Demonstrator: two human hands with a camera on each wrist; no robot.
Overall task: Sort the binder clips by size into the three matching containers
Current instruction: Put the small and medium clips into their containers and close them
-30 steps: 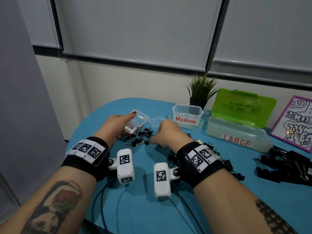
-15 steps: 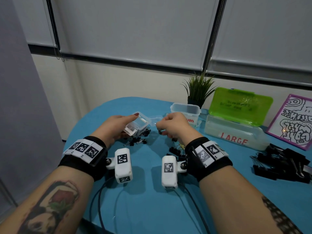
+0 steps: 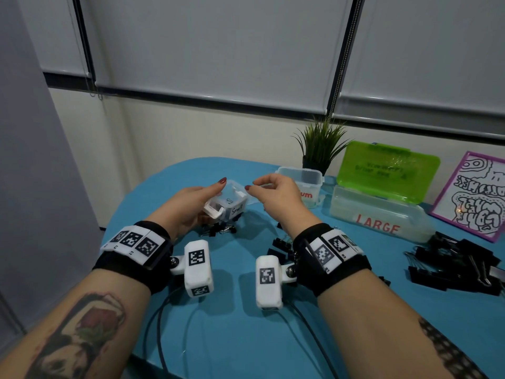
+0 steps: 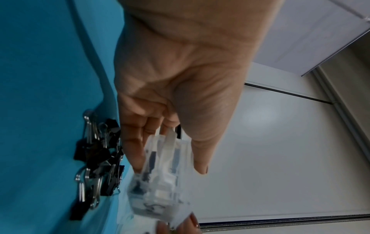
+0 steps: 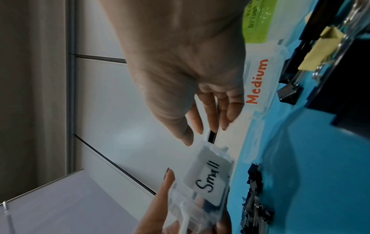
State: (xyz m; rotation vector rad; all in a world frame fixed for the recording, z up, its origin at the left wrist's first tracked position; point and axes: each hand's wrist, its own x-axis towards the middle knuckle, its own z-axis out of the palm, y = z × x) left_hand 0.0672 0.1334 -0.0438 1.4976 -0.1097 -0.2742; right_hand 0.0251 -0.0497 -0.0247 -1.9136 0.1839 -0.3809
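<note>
- Left hand [image 3: 188, 206] grasping small clear plastic container labelled "Small" [image 3: 229, 205] — lifted, tilted above blue table [image 3: 246, 337].
- Right hand [image 3: 276, 198] just beside container's rim, fingertips pinched together; held object, if any, too small to tell.
- Small black binder clips [image 3: 218, 232] piled below container.

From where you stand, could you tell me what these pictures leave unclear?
- Small container contents: blurred in the left wrist view; head view too small to count.
- Right hand fingertips: whether they pinch a clip is unclear; the right wrist view shows only a dark sliver.
- Medium container label: partly hidden by that hand, head view.
- Green lid writing: too small.
</note>
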